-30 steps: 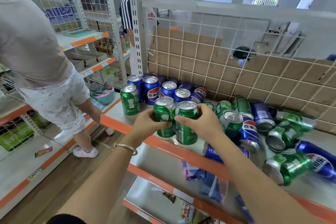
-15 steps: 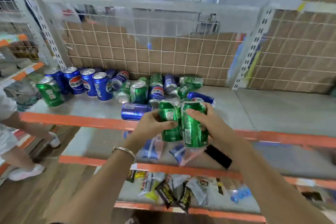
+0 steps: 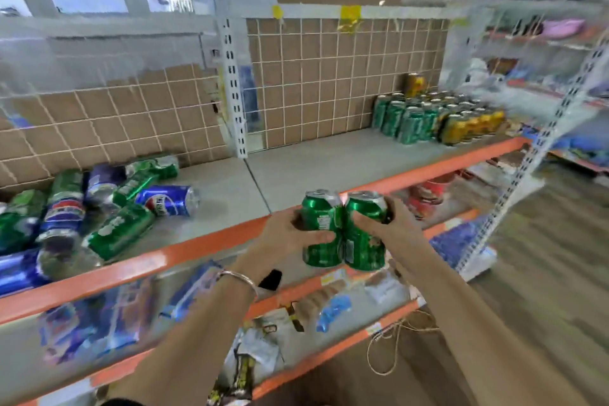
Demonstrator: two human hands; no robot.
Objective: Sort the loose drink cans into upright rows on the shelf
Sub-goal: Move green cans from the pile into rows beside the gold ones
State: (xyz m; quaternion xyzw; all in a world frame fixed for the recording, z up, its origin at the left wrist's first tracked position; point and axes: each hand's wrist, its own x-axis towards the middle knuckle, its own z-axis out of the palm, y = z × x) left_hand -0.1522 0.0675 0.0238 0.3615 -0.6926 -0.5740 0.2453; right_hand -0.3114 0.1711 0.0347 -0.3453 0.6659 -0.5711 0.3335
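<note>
While still gripped as before, green cans [image 3: 324, 255]: carried right along shelf [image 3: 329, 158] front edge; loose pile [image 3: 115, 231] now toward left end.
Look: upright, side by side, touching, silver tops.
Left hand [image 3: 283, 234]: curled round left can [image 3: 321, 211].
Right hand [image 3: 395, 231]: curled round right can [image 3: 364, 250].
Blurred: sorted rows [image 3: 412, 122], back right corner; can lettering unreadable.

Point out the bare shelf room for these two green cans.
Bare: the shelf board between the tumbled can pile and the upright green rows. Crowded: the left end under the pile, the far right by the yellow cans.
</note>
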